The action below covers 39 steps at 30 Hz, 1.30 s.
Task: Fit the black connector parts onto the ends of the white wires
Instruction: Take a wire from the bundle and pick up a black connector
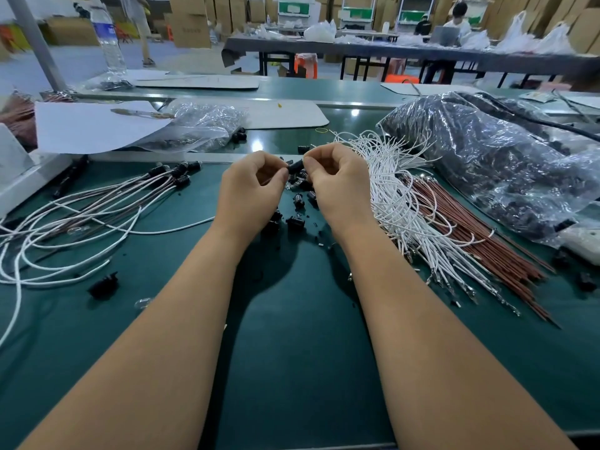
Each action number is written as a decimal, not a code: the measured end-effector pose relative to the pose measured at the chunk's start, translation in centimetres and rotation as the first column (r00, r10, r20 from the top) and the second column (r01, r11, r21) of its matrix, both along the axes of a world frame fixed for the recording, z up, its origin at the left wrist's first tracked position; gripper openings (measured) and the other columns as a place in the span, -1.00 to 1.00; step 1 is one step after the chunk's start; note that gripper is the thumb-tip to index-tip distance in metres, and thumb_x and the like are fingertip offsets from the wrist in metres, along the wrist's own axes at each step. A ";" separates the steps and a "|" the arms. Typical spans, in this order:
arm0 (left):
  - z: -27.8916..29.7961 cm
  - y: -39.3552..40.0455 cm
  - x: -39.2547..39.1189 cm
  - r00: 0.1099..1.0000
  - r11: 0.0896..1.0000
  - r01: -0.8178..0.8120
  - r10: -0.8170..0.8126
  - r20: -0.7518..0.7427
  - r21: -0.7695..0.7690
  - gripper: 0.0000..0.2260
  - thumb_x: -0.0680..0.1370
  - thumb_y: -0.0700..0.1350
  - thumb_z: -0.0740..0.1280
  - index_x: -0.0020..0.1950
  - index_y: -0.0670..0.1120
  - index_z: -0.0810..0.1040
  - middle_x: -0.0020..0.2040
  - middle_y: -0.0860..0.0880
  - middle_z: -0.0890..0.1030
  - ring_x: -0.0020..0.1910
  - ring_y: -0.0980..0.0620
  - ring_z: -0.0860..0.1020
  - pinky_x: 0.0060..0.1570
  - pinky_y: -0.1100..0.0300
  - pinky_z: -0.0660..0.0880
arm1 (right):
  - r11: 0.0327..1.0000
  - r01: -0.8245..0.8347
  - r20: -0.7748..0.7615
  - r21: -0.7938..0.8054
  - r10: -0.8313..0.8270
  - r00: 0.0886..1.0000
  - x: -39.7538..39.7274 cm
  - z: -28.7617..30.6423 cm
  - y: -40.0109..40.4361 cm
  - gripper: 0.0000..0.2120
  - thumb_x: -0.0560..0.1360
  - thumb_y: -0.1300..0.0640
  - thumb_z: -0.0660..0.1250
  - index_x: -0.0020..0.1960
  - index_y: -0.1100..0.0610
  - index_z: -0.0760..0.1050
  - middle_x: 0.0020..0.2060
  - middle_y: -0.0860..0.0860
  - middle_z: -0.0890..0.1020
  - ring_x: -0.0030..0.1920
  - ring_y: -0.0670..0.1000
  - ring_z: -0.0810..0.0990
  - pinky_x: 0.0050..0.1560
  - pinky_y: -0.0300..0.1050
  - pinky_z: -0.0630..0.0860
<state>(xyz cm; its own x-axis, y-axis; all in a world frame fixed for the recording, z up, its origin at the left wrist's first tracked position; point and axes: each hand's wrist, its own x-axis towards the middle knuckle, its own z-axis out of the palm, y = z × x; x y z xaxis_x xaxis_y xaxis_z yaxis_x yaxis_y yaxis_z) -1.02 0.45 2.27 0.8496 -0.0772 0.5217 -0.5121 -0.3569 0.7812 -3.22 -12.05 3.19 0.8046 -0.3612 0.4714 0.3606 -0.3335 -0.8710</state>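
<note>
Black connector part (294,166) sits pinched between left hand (251,186) and right hand (337,181), fingertips clamped on each end, above loose connectors (297,203) — white wires (394,186) lie beyond. Risk: it slips into that pile.

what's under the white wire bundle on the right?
Brown wires fan out from beneath the white wire bundle on the green mat. Anything deeper underneath is covered.

A water bottle (108,40) stands at the far left, a white sheet (91,126) lies below it, brown wires (480,235) fan out at right (beside a big plastic bag (506,157)), cardboard boxes (190,21) behind
</note>
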 end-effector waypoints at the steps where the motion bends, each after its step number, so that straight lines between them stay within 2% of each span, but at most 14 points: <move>1: 0.1 0.0 0.0 1.000 1.000 0.006 -0.006 -0.010 -0.005 -0.95 0.53 -0.22 0.36 -0.06 -0.15 0.61 -0.19 -0.10 0.65 -0.22 0.01 0.58 -0.12 0.18 0.53 | 1.000 0.003 -0.003 -0.007 -0.003 1.000 0.0 0.0 0.0 -0.86 0.49 0.28 0.38 -0.18 0.07 0.55 -0.31 -0.09 0.59 -0.29 -0.16 0.55 -0.17 -0.27 0.53; 5: 0.4 0.0 -0.2 0.995 0.993 0.051 -0.060 -0.084 -0.103 -0.94 0.52 -0.24 0.36 -0.13 -0.12 0.60 -0.34 0.02 0.58 -0.41 0.22 0.48 -0.31 0.39 0.44 | 1.000 -0.015 -0.022 0.012 0.015 1.000 0.0 0.1 -0.2 -0.90 0.50 0.27 0.38 -0.15 0.11 0.57 -0.28 -0.03 0.61 -0.25 -0.07 0.57 -0.10 -0.15 0.57; 8: 0.6 0.2 -0.2 0.984 0.972 0.064 -0.099 -0.148 -0.228 -0.89 0.50 -0.25 0.39 -0.19 -0.07 0.61 -0.40 0.10 0.57 -0.43 0.26 0.47 -0.31 0.42 0.43 | 0.996 -0.062 -0.045 0.061 0.065 0.997 -0.1 0.0 -0.3 -0.86 0.51 0.27 0.37 -0.17 0.07 0.56 -0.33 -0.05 0.60 -0.32 -0.14 0.54 -0.19 -0.22 0.55; 11: 0.7 0.3 -0.3 0.975 0.949 0.083 -0.140 -0.170 -0.305 -0.95 0.50 -0.23 0.41 -0.16 -0.12 0.63 -0.51 0.18 0.53 -0.51 0.28 0.43 -0.41 0.47 0.35 | 0.976 -0.105 -0.053 0.188 0.117 0.992 0.0 0.1 -0.3 -0.85 0.54 0.28 0.32 -0.15 0.09 0.56 -0.33 -0.04 0.60 -0.38 -0.18 0.53 -0.26 -0.29 0.53; 14: 0.8 0.5 -0.3 0.972 0.934 0.083 -0.153 -0.180 -0.348 -0.98 0.49 -0.22 0.43 -0.14 -0.15 0.64 -0.54 0.18 0.50 -0.54 0.27 0.40 -0.43 0.47 0.34 | 0.930 -0.151 -0.062 0.335 0.181 0.982 0.0 0.3 -0.4 -0.83 0.59 0.26 0.24 -0.11 0.13 0.56 -0.29 0.00 0.61 -0.36 -0.12 0.54 -0.30 -0.29 0.50; 17: 0.8 0.4 -0.4 0.974 0.934 0.085 -0.151 -0.169 -0.347 -0.97 0.49 -0.24 0.42 -0.15 -0.16 0.64 -0.52 0.17 0.53 -0.54 0.28 0.41 -0.44 0.47 0.34 | 0.946 -0.207 -0.086 0.251 0.235 0.968 -0.1 0.1 -0.2 -0.92 0.57 0.21 0.31 -0.09 0.12 0.55 -0.33 -0.02 0.59 -0.40 -0.14 0.52 -0.33 -0.29 0.50; 19: 0.9 0.2 -0.6 0.978 0.936 0.080 -0.140 -0.154 -0.342 -0.95 0.50 -0.25 0.41 -0.17 -0.15 0.64 -0.51 0.17 0.55 -0.54 0.29 0.42 -0.44 0.48 0.34 | 0.953 -0.220 -0.094 0.207 0.243 0.965 -0.1 0.0 0.2 -0.98 0.55 0.24 0.34 -0.05 0.19 0.55 -0.33 0.01 0.60 -0.41 -0.16 0.53 -0.32 -0.29 0.52; 23: 1.1 -0.4 -1.0 0.965 0.921 0.110 -0.190 -0.182 -0.374 -0.91 0.53 -0.28 0.36 -0.18 -0.17 0.59 -0.59 0.17 0.46 -0.60 0.27 0.39 -0.50 0.49 0.31 | 0.925 -0.196 -0.076 0.325 0.232 0.970 -0.1 0.0 0.4 -0.96 0.55 0.32 0.30 -0.03 0.24 0.53 -0.28 0.08 0.62 -0.40 -0.12 0.56 -0.31 -0.27 0.52; 26: 0.9 -0.3 -0.8 0.941 0.905 0.137 -0.246 -0.231 -0.402 -0.91 0.53 -0.28 0.34 -0.16 -0.17 0.59 -0.59 0.14 0.38 -0.60 0.18 0.26 -0.55 0.34 0.22 | 0.894 -0.207 -0.079 0.397 0.258 0.963 -0.4 0.0 0.3 -0.91 0.56 0.33 0.28 -0.08 0.20 0.53 -0.30 0.06 0.61 -0.41 -0.13 0.54 -0.32 -0.29 0.52; 29: 0.6 0.1 -0.5 0.925 0.896 0.153 -0.279 -0.259 -0.417 -0.95 0.54 -0.27 0.34 -0.09 -0.20 0.60 -0.58 0.11 0.34 -0.57 0.13 0.20 -0.54 0.30 0.17 | 0.913 -0.221 -0.086 0.344 0.264 0.961 -0.6 0.3 -0.1 -0.90 0.55 0.32 0.30 -0.11 0.17 0.53 -0.33 0.02 0.61 -0.41 -0.16 0.55 -0.33 -0.32 0.51; 32: 0.1 0.0 -0.4 0.956 0.929 0.117 -0.201 -0.213 -0.351 -0.94 0.54 -0.22 0.37 -0.06 -0.17 0.64 -0.55 0.16 0.47 -0.56 0.24 0.38 -0.49 0.41 0.33 | 0.968 -0.201 -0.136 0.152 0.222 0.966 -0.7 0.9 -0.5 -0.92 0.55 0.25 0.32 -0.10 0.13 0.54 -0.31 0.02 0.62 -0.38 -0.17 0.58 -0.31 -0.30 0.52; 34: 0.2 -1.0 -0.8 0.973 0.939 0.117 -0.173 -0.149 -0.325 -0.96 0.52 -0.19 0.41 -0.10 -0.09 0.65 -0.43 0.14 0.58 -0.44 0.27 0.49 -0.35 0.47 0.40 | 0.995 -0.087 -0.154 0.053 0.094 0.984 -1.2 1.8 -1.7 -0.90 0.57 0.21 0.29 -0.11 0.09 0.54 -0.26 0.05 0.63 -0.32 -0.08 0.59 -0.25 -0.16 0.56; 36: -0.3 -1.3 -0.8 0.989 0.964 0.097 -0.122 -0.087 -0.249 -0.90 0.50 -0.18 0.43 -0.18 0.00 0.64 -0.44 0.12 0.53 -0.46 0.22 0.41 -0.38 0.45 0.33 | 0.999 0.039 -0.158 0.019 -0.036 0.987 -1.1 2.3 -2.8 -0.87 0.58 0.20 0.25 -0.10 0.08 0.54 -0.20 0.07 0.64 -0.23 0.00 0.58 -0.16 -0.06 0.54; 39: -1.0 -1.7 -0.9 0.993 0.990 0.114 -0.116 -0.022 -0.085 -0.90 0.50 -0.17 0.43 -0.20 -0.01 0.63 -0.60 0.19 0.39 -0.58 0.23 0.30 -0.49 0.48 0.20 | 0.969 0.244 -0.136 -0.028 -0.245 0.960 -1.6 3.3 -5.1 -0.84 0.57 0.23 0.19 -0.01 0.15 0.55 -0.15 0.06 0.62 -0.18 0.02 0.57 -0.18 -0.09 0.48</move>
<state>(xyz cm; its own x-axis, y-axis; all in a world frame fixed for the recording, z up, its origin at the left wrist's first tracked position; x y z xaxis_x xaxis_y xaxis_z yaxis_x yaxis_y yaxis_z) -1.96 -1.24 1.30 0.8514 -0.1321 0.5077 -0.5245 -0.2297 0.8198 -4.77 -17.12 6.51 0.7496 -0.5507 0.3672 0.1439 -0.4059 -0.9025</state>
